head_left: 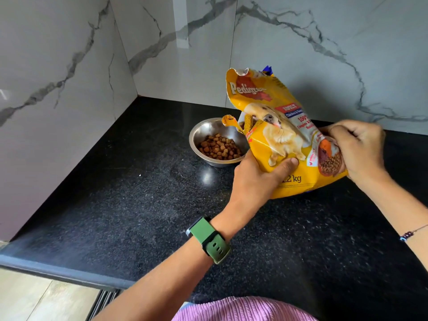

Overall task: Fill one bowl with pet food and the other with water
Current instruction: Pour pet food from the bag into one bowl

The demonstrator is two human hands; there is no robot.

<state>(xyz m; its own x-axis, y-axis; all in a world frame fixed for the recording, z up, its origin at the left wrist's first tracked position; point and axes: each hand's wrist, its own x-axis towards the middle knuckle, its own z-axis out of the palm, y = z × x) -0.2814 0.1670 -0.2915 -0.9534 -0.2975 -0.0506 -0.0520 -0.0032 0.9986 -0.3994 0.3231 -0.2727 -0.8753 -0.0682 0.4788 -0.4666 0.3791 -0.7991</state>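
Holding the yellow pet food bag (287, 140) in both hands, we have it tilted over the black counter (120, 205), its torn top leaning back toward the marble wall (301, 42). Our left hand (257, 179) cups the bag's lower left side, the thumb pressed flat on the printed front; the other fingers curl round behind the bag and we cannot see them. Our right hand (360, 149) grips the bag's lower right corner, fingers curled tight into the crumpled foil, though their tips are buried in the folds. A ragged flap near the bag's middle hangs just above the steel bowl (201, 133), and whether it touches the rim we cannot tell.

That bowl sits on the counter near the wall corner, just left of the bag, with brown kibble (220, 147) covering its bottom. The bag hides the bowl's right edge. The second bowl does not show from this view. Part of the weight print on the bag is covered by our left thumb. A green watch (209, 239) sits on our left wrist, and a thin bracelet (410, 234) on the right wrist is cut off by the frame edge.
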